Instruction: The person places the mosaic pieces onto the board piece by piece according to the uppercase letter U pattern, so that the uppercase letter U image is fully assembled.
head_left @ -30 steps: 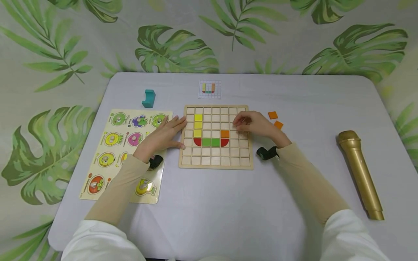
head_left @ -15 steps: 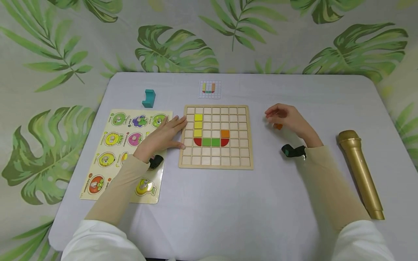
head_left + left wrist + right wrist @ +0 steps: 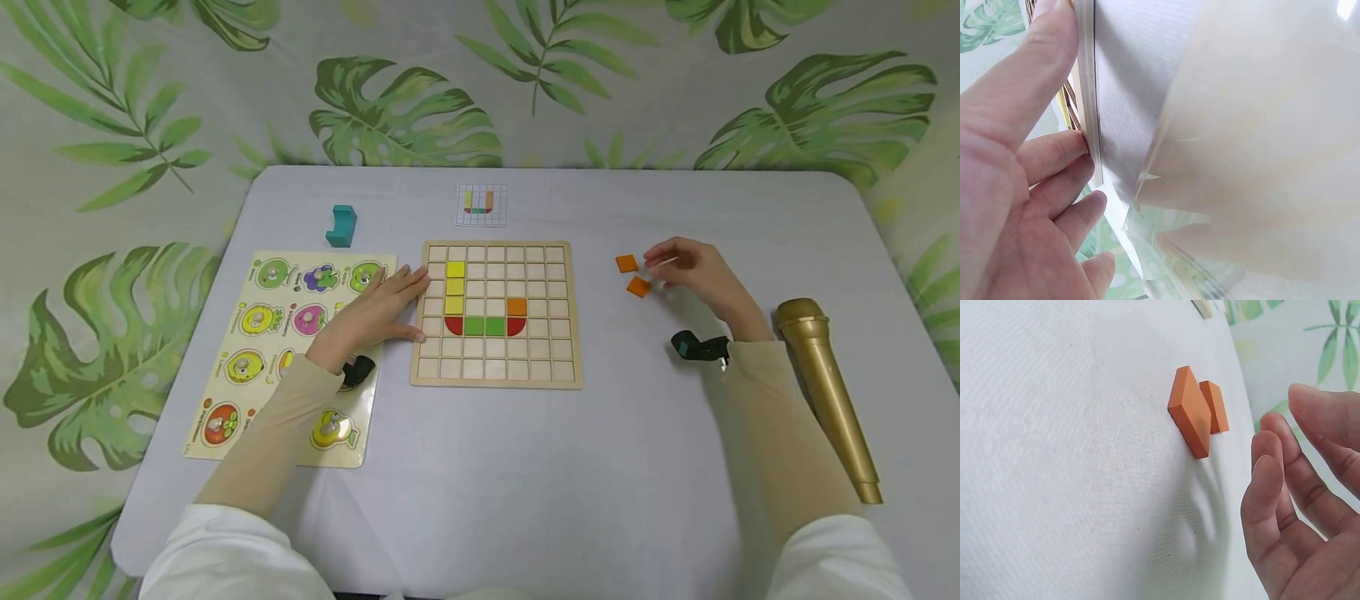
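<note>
A wooden grid board (image 3: 498, 378) lies mid-table. On it, yellow tiles (image 3: 455, 287), red rounded corner tiles (image 3: 516, 327), green tiles (image 3: 483, 327) and one orange tile (image 3: 517, 307) form part of a U. My left hand (image 3: 370, 312) rests with spread fingers against the board's left edge; the left wrist view has its fingertips touching the wooden side (image 3: 1088, 94). Over at the right, my right hand (image 3: 693, 273) hovers just beside two loose orange square tiles (image 3: 626, 264). Its fingers are loosely bent and hold nothing; in the right wrist view the tiles (image 3: 1190, 412) stand apart from the fingertips.
A fruit puzzle board (image 3: 288, 358) lies under my left forearm. Behind are a teal block (image 3: 342, 227) and a small pattern card (image 3: 482, 206) showing a coloured U. A gold microphone (image 3: 828, 400) lies at the right, close to my right sleeve.
My right hand has moved from above the board's right side, over the loose orange tiles, to their right. My left hand and the tiles have stayed in place.
</note>
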### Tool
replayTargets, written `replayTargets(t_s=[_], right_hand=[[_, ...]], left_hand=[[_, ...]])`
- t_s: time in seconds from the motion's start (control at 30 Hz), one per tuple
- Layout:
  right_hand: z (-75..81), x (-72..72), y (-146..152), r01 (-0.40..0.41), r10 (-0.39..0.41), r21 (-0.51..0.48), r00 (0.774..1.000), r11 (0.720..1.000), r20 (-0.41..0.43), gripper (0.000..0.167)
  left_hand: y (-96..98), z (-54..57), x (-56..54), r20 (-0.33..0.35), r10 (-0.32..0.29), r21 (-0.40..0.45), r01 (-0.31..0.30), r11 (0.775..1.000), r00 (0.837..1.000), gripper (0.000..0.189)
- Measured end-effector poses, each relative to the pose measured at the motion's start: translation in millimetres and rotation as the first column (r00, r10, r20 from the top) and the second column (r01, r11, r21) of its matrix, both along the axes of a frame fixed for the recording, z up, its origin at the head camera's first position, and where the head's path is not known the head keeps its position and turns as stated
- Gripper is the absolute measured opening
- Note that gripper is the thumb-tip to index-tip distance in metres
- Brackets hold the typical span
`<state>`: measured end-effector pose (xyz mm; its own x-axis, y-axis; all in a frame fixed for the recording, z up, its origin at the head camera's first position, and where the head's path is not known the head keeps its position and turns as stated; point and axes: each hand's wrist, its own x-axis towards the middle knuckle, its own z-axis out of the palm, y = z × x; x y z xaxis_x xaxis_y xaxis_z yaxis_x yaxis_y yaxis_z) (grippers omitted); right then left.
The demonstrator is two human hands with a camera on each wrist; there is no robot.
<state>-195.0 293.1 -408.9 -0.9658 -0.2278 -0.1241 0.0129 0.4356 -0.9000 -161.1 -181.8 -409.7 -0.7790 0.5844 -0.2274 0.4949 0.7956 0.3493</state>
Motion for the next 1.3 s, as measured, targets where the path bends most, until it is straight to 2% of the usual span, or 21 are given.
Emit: replayTargets(t_s=[0.23, 0.47, 0.73, 1.07, 1.3], right_hand=[[-4.0, 2.1, -2, -0.052, 0.051, 0.069, 0.999, 0.996, 0.004, 0.029], [-7.7, 2.3, -4, -0.095, 0.106, 0.166, 0.993, 0.982, -0.059, 0.029], [-7.8, 2.8, -10, -0.102, 0.113, 0.295, 0.993, 0.95, -0.023, 0.028], [-3.5, 4.0, -15, -0.139, 0.153, 0.352, 0.988, 0.926, -0.012, 0.024], [-4.3, 3.6, -14, -0.118, 0.121, 0.35, 0.993, 0.929, 0.011, 0.017]], left_hand=[[0.8, 0.8, 0.2, 0.013, 0.008, 0.002, -0.008, 1.0, 1.0, 0.092], [0.4, 0.9, 0.6, 0.011, 0.011, 0.005, -0.011, 1.0, 1.0, 0.093], [1.0, 2.0, 1.1, 0.007, 0.003, 0.009, -0.003, 1.0, 1.0, 0.091], [0.6, 1.5, 0.8, 0.009, 0.009, 0.01, -0.009, 1.0, 1.0, 0.092], [0.3, 1.7, 1.0, 0.006, 0.003, 0.015, -0.003, 1.0, 1.0, 0.092]])
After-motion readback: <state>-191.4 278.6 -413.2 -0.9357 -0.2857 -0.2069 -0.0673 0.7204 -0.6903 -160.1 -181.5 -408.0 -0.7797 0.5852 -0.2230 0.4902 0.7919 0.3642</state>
